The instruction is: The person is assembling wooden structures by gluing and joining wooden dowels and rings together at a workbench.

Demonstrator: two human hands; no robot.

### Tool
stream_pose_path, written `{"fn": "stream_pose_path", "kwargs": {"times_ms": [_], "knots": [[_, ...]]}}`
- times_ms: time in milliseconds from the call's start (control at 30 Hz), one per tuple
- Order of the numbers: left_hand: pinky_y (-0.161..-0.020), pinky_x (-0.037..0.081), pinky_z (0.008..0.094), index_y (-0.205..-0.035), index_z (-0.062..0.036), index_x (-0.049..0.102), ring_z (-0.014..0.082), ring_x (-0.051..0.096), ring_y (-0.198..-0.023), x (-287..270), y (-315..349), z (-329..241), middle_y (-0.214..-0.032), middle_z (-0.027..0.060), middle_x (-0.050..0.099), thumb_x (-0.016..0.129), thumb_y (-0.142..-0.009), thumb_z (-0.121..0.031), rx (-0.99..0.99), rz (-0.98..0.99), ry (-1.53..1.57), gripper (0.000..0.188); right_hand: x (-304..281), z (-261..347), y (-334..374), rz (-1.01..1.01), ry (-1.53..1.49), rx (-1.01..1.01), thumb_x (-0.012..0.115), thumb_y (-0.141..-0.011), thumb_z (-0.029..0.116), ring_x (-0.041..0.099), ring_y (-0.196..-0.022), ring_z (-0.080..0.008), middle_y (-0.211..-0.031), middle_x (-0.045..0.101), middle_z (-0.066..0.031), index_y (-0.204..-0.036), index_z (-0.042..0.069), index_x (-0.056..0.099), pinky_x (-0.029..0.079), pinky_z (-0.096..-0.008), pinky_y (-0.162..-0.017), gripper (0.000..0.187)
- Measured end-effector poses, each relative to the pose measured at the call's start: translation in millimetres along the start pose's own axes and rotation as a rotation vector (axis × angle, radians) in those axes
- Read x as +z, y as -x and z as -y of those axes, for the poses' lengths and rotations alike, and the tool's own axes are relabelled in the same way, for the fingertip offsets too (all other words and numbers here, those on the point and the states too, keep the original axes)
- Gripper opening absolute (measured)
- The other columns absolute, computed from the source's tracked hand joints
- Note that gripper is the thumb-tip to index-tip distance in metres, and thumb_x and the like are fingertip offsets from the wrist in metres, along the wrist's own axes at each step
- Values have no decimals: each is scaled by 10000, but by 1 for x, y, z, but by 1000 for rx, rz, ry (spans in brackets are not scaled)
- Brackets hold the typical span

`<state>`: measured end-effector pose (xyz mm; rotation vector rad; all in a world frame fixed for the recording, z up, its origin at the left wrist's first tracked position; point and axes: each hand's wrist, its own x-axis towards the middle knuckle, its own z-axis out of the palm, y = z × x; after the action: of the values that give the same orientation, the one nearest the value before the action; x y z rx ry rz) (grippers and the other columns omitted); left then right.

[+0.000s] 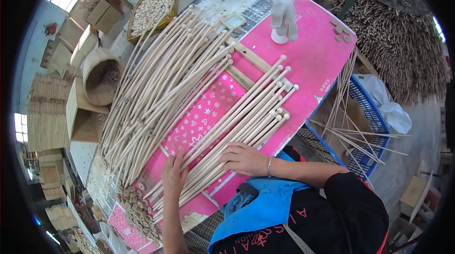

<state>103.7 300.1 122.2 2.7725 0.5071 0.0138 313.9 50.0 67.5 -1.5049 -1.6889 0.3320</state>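
A small batch of long pale wooden rods with ball ends (241,105) lies slanting across the pink-covered table in front of me. Against the left side of this batch rests my left hand (174,177), its fingers extended and touching the outer rods. My right hand (246,159) lies across the batch from the right, fingers stretched over the rods, not wrapped around them. To the left spreads a much larger heap of similar ball-ended rods (163,79). The rods' lower ends lie close to a pile of small wooden rings (137,209).
A tray of wooden balls (154,10) sits at the far left. A glove-covered upright object (283,17) stands near the far edge, with several wooden discs (340,30) to its right. Beyond the right edge is a blue basket (374,107) with loose rods. Wooden strips (251,57) lie under the batch.
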Motion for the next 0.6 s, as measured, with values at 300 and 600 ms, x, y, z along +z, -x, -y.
{"fn": "stream_pose_path", "kwargs": {"times_ms": [300, 600], "knots": [[-854, 457, 488, -1415, -47, 594, 389, 579, -923, -24, 19, 15, -1011, 174, 599, 672, -874, -11, -103, -8, 170, 548, -5, 0, -2, -7, -70, 11, 730, -822, 66, 548, -1298, -259, -1256, 617, -50, -1088, 116, 684, 349, -492, -1246, 274], [-964, 494, 410, -1346, 3, 631, 325, 636, -1086, -60, 26, 45, -1169, 174, 684, 628, -913, 47, -102, 60, 333, 435, -3, -4, -5, -20, -55, 9, 710, -838, 76, 554, -1285, -283, -1233, 611, -72, -1065, 103, 671, 355, -505, -1238, 233]]}}
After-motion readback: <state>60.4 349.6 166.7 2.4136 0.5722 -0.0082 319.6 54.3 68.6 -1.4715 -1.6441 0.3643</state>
